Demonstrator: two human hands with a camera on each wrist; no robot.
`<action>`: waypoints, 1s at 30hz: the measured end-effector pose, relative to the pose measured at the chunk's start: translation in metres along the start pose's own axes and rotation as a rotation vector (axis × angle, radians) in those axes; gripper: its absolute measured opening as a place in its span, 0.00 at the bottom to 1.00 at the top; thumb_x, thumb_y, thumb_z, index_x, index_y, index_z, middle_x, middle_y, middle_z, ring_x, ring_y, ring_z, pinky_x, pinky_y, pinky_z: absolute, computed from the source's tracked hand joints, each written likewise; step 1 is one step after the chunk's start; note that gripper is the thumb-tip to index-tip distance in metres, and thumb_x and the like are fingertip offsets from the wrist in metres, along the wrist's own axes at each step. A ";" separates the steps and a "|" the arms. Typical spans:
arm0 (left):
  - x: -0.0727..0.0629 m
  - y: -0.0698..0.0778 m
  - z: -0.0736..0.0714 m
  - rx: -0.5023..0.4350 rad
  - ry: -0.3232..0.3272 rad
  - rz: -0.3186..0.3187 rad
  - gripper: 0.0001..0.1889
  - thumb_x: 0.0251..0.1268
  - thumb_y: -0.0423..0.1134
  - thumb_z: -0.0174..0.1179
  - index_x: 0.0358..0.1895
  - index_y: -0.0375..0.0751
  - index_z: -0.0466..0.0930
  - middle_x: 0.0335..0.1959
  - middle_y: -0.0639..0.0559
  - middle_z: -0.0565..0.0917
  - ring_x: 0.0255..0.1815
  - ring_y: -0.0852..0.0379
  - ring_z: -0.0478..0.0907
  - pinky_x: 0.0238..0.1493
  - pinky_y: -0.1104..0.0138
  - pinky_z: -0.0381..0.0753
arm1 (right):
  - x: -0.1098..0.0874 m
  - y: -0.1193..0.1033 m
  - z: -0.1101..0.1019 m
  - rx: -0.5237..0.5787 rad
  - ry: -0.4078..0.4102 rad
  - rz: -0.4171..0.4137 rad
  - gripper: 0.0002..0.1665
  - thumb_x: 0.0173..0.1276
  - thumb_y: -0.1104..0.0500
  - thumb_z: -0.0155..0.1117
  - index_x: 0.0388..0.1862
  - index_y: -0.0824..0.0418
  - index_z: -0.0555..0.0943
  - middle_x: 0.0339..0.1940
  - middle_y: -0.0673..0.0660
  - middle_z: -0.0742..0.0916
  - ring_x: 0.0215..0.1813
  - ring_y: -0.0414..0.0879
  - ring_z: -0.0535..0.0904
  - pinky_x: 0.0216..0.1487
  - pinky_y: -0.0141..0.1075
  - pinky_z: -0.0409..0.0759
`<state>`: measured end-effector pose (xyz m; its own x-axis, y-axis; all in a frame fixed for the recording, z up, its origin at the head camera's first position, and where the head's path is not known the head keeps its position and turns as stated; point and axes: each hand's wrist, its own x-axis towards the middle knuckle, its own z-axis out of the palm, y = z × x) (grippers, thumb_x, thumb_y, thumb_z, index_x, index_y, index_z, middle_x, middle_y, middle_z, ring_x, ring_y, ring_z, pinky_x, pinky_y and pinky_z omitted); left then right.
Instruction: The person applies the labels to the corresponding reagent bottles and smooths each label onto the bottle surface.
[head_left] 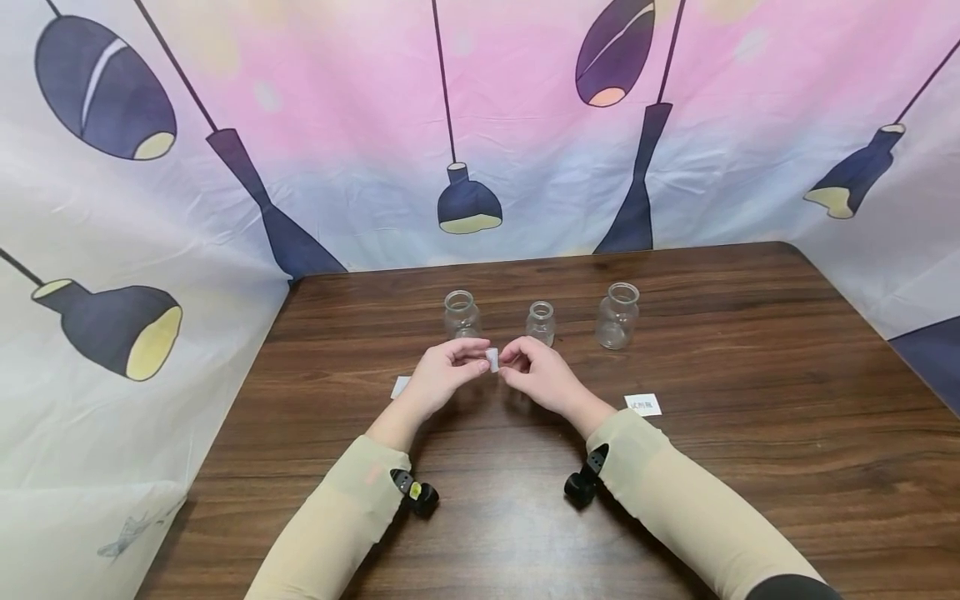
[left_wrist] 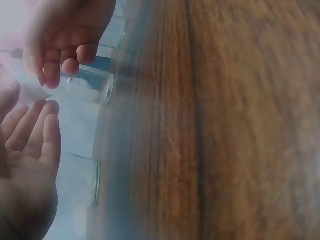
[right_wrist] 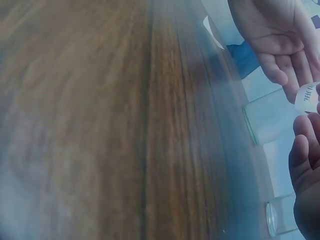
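My left hand point(head_left: 438, 377) pinches a small white paper label point(head_left: 492, 360) between thumb and fingertips, above the table. In the right wrist view the label point(right_wrist: 306, 97) is curved and carries printed characters. Facing it, my right hand point(head_left: 543, 377) has bent fingers, with thumb and fingertips right at the label's other edge; I cannot tell whether they grip it. Behind the hands stand clear glass jars: a wide one point(head_left: 461, 312) partly hidden by the left hand, a smaller one point(head_left: 541, 323) in the middle, and another point(head_left: 618, 317) at the right.
On the dark wooden table point(head_left: 480, 533) a printed white card point(head_left: 642, 405) lies right of the right hand. A second white card point(head_left: 400, 387) shows partly beside the left hand. A patterned cloth point(head_left: 390, 183) hangs behind the table's far edge.
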<state>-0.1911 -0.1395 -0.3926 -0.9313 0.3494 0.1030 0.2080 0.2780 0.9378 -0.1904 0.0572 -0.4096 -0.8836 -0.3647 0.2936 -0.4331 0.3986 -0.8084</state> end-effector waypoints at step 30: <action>-0.012 0.028 -0.003 0.027 0.026 -0.008 0.19 0.60 0.27 0.60 0.55 0.23 0.73 0.47 0.32 0.80 0.47 0.44 0.78 0.44 0.68 0.77 | 0.003 -0.004 0.007 0.062 -0.034 0.033 0.09 0.60 0.62 0.65 0.39 0.59 0.76 0.31 0.51 0.81 0.31 0.41 0.76 0.30 0.33 0.75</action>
<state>-0.1747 -0.1382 -0.3665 -0.9403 0.3236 0.1050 0.2087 0.3051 0.9292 -0.1897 0.0488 -0.4086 -0.8903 -0.3811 0.2494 -0.3909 0.3585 -0.8477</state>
